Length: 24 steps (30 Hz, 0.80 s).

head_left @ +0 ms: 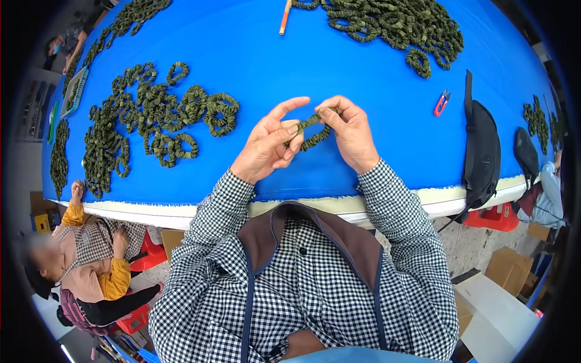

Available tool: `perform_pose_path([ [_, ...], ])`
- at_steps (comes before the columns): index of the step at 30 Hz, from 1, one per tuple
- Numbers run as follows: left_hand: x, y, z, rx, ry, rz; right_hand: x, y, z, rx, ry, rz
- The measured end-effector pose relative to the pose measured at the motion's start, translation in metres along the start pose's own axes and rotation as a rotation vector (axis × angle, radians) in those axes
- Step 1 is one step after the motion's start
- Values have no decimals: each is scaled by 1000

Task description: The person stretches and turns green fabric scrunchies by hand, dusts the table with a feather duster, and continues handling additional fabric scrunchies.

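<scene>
Between my two hands is a dark green scrunchie (316,138), a gathered fabric ring, held over the blue table covering. My left hand (270,140) pinches its left side between thumb and fingers, with the index finger stretched out above. My right hand (350,132) grips the upper right part of the ring between thumb and bent index finger. To the left of my hands lies a loose pile of similar scrunchies (155,109). A larger heap of scrunchies (399,24) sits at the far side of the table.
Red-handled thread snips (440,104) and a black waist bag (482,151) lie to the right. An orange stick-like tool (285,18) is at the far side. A light green basket (75,91) stands at the left. A co-worker (91,260) sits at the left edge near red stools (493,219).
</scene>
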<state>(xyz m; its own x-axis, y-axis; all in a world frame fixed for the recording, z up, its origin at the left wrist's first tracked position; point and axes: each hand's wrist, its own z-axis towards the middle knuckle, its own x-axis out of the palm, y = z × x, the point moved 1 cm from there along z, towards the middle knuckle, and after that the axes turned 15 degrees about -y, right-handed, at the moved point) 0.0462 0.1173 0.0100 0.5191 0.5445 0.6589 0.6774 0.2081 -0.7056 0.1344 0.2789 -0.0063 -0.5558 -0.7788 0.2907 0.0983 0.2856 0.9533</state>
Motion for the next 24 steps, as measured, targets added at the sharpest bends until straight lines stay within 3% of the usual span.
perform_pose_path([
  [2,1,-1,0,3,22,-24,2,-1,1,-1,-26,68],
  [7,9,-2,-3,22,-167,67,8,5,-7,-15,-23,31],
  [11,-3,-1,-2,650,-533,710,10,10,-12,-109,-101,-113],
  [12,-1,-1,-3,653,-534,710,12,9,-14,-111,-99,-112],
  [16,12,1,-6,280,-417,340,22,1,-25,-452,-18,-530],
  [21,6,-4,-3,225,-401,225,20,-3,-19,-669,20,-540],
  [24,2,-5,-4,200,-345,265,17,7,-11,-629,-33,-514],
])
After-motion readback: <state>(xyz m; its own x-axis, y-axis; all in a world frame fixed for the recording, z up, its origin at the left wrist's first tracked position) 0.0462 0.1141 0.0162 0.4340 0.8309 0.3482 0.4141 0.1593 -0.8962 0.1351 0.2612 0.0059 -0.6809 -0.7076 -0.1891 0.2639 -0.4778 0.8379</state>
